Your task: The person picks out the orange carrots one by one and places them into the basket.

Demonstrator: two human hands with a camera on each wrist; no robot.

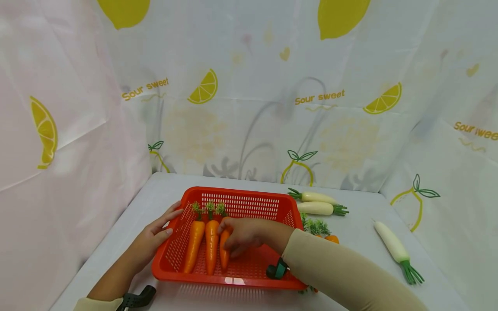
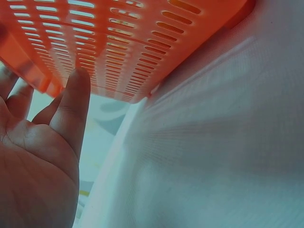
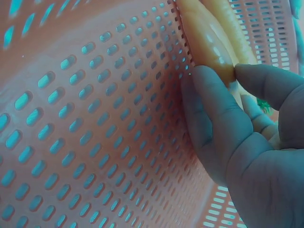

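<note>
A red slotted basket (image 1: 268,284) holds three orange carrots with leafy green tops, side by side in its left half. My right hand (image 1: 244,233) is inside the basket at the rightmost carrot (image 1: 224,248). In the right wrist view, that carrot (image 3: 209,42) is pinched between the thumb and fingertips of the right hand (image 3: 266,142), close to the basket's slotted floor. The middle carrot (image 1: 211,246) and the left carrot (image 1: 193,246) lie next to it. With fairly straight fingers, my left hand (image 1: 151,239) touches the basket's left rim; its thumb (image 2: 76,104) rests against the outer wall.
Two white radishes (image 1: 317,208) lie behind the basket's right corner. Another white radish (image 1: 393,244) lies farther right. More carrots (image 1: 331,238) sit beside the basket's right side, partly hidden by my right sleeve (image 1: 342,270). Lemon-print curtains (image 1: 249,129) enclose the white table (image 1: 362,207).
</note>
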